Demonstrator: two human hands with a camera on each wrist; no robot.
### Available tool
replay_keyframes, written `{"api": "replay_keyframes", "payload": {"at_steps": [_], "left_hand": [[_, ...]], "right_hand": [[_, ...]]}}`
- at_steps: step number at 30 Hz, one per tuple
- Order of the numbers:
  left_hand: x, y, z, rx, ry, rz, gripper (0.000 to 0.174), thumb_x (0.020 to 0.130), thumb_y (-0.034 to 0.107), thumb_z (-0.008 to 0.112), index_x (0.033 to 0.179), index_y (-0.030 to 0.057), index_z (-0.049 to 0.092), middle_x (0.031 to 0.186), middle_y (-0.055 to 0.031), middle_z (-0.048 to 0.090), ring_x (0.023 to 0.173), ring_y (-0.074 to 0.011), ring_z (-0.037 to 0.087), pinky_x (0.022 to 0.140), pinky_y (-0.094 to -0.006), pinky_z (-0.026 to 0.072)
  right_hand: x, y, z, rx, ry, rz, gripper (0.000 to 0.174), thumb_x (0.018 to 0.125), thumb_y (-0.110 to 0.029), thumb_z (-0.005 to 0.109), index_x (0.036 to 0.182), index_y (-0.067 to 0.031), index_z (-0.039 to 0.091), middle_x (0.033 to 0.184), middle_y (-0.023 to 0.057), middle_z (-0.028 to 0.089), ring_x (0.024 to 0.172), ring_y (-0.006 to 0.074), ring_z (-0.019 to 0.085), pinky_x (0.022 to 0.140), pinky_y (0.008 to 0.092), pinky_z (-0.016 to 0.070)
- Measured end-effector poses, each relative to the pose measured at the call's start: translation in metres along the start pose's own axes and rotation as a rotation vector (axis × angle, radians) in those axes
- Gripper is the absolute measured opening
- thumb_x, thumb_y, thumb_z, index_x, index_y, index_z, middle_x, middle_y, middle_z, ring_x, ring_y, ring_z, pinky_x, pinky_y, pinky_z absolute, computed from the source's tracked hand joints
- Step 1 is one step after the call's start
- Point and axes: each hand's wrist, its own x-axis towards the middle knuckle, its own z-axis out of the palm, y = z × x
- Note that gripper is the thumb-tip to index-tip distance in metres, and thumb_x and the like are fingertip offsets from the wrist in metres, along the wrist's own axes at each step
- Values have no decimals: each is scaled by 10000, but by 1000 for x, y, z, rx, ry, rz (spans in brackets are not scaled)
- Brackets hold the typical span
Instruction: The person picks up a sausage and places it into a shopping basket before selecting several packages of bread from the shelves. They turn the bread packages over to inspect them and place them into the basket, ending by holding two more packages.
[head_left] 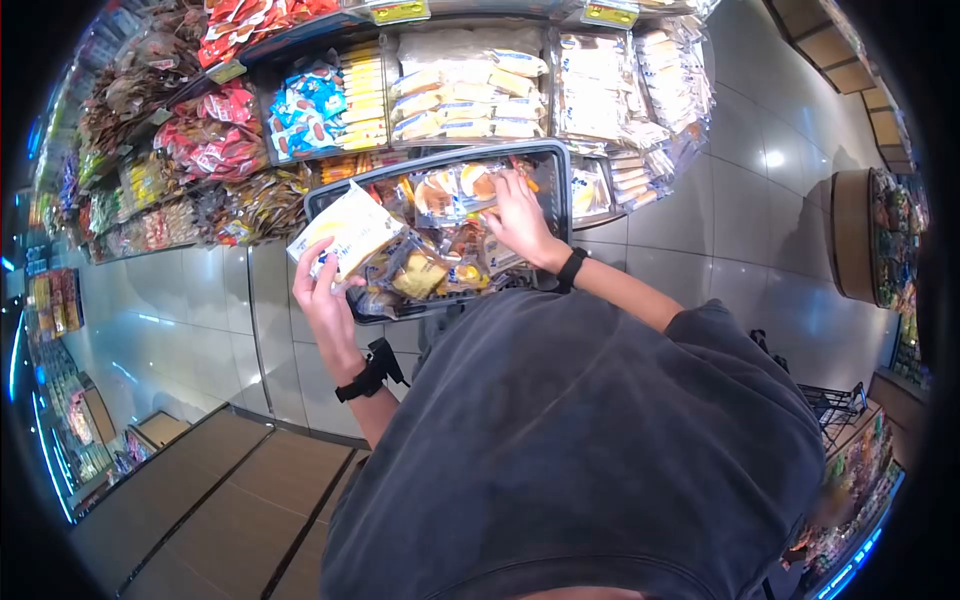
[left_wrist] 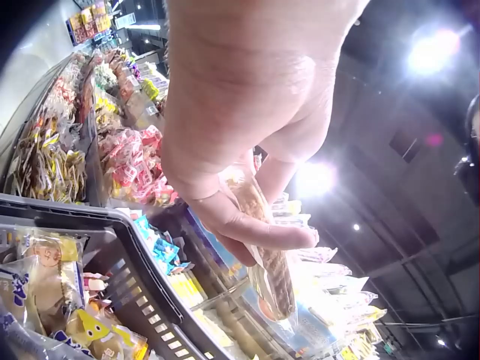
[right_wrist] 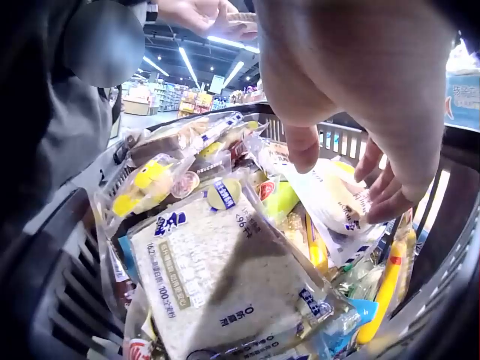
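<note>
My left hand (head_left: pixel 328 300) pinches a flat clear-wrapped packet of bread (head_left: pixel 350 232) by its edge, over the left end of a grey shopping basket (head_left: pixel 562 200). Edge-on in the left wrist view, the bread packet (left_wrist: pixel 271 274) shows a brown side between thumb and fingers. Inside the basket's right half, my right hand (head_left: pixel 522 220) grips a clear packet of round buns (head_left: pixel 440 194). The right wrist view has the thumb and bent fingers at the sides of that bun packet (right_wrist: pixel 330 196). A large white sliced-bread packet (right_wrist: pixel 225 277) lies near it among several other wrapped snacks.
Shelf bins of packaged food stand just beyond the basket, with yellow-wrapped packets (head_left: pixel 470 100), blue bags (head_left: pixel 308 108) and red bags (head_left: pixel 215 130). Tiled floor (head_left: pixel 750 240) extends to the right. A brown display stand (head_left: pixel 853 235) is farther right; brown panels (head_left: pixel 240 500) lie lower left.
</note>
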Motion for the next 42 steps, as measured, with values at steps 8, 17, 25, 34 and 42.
{"api": "replay_keyframes", "payload": {"at_steps": [8,17,25,34,42], "left_hand": [[-7,1,-4,34,17,-22,234,951,23,565,1169,20,651,1226,-121,600,957,-201,665,596,-301,548],[-12,5,16,150,-189,-60,337,943,-6,591,1277,24,612,1231,-149,610,949,-203,678,550,-262,551],[-20,28,98,-71,-571,-84,892,925,-53,564,1604,182,35,1327,-189,553,986,-249,685,570,-329,631],[-11,20,100,-196,-634,-163,706,1005,62,505,1592,158,124,1405,-174,494,1051,-275,678,571,-360,643],[-10,11,108,-139,-565,-126,670,999,77,512,1577,130,177,1315,-160,559,1026,-276,688,563,-359,639]], "right_hand": [[22,7,16,-51,-127,67,667,801,-41,611,1428,18,390,1434,241,433,1379,421,358,1136,509,322],[14,-38,-65,672,-658,74,381,980,-174,575,1293,33,510,1248,210,580,1130,310,598,967,426,511],[-1,-62,-120,1273,-374,248,406,957,-25,630,1338,65,520,1052,69,699,927,83,628,793,248,494],[-8,-57,-144,1308,-293,475,169,965,-83,649,1116,-25,603,850,-10,645,673,23,527,607,186,420],[-17,-37,-130,1624,-289,472,76,986,-78,616,1021,-93,551,891,-35,609,755,39,557,647,200,440]]}}
